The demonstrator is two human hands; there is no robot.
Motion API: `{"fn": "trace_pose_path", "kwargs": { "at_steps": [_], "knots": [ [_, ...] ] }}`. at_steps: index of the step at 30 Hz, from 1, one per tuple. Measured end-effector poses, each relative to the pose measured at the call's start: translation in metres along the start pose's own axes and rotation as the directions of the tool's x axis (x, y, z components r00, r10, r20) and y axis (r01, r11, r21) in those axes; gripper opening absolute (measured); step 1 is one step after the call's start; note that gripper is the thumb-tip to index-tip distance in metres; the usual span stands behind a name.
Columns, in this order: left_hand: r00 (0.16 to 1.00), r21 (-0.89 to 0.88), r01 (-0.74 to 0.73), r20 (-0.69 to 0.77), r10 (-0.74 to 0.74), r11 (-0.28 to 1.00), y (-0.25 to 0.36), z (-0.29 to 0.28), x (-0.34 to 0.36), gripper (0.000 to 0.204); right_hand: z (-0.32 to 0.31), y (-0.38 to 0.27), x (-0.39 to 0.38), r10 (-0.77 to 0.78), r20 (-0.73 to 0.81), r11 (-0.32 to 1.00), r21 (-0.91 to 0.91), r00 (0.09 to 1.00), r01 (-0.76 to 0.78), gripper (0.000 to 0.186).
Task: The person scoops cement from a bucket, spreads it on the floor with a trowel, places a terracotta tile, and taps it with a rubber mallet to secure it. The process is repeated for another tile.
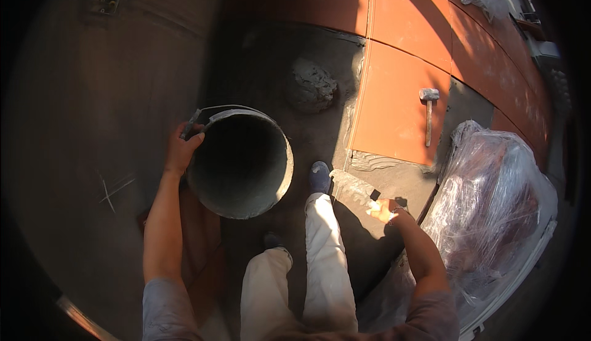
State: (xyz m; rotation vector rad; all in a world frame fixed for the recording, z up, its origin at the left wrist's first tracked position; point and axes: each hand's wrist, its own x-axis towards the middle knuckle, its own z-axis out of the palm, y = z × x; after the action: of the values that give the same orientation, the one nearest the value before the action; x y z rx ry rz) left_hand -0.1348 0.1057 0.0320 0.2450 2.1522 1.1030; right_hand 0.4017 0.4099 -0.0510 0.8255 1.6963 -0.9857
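On the left, the left hand (180, 148) grasps the handle (191, 123) of a bucket (281, 184); to its right, the right hand (384, 209) clasps a mortar-smeared trowel (354, 188), nearer than an orange tile (391, 110) on which a mallet (429, 119) lies.

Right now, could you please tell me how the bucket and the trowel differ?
The bucket is round and deep; the trowel is long and flat. The left hand holds the bucket, while the right hand grips the trowel. Both look stained with pale residue.
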Motion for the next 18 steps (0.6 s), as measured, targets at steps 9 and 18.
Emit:
{"fn": "trace_pose_path", "kwargs": {
  "at_steps": [9, 18],
  "knots": [
    [0.910, 0.074, -0.413, 0.063, 0.409, 0.908, 0.010, 0.016, -0.046, 0.028, 0.099, 0.037, -0.125, 0.375, -0.268, 0.835, 0.512, 0.887, -0.199, 0.054],
    [0.966, 0.343, -0.214, 0.212, 0.146, 0.915, 0.024, -0.010, -0.099, 0.032, 0.230, -0.027, -0.233, 0.574, -0.137, 0.586, 0.757, 0.807, -0.289, 0.048]
  ]
}}
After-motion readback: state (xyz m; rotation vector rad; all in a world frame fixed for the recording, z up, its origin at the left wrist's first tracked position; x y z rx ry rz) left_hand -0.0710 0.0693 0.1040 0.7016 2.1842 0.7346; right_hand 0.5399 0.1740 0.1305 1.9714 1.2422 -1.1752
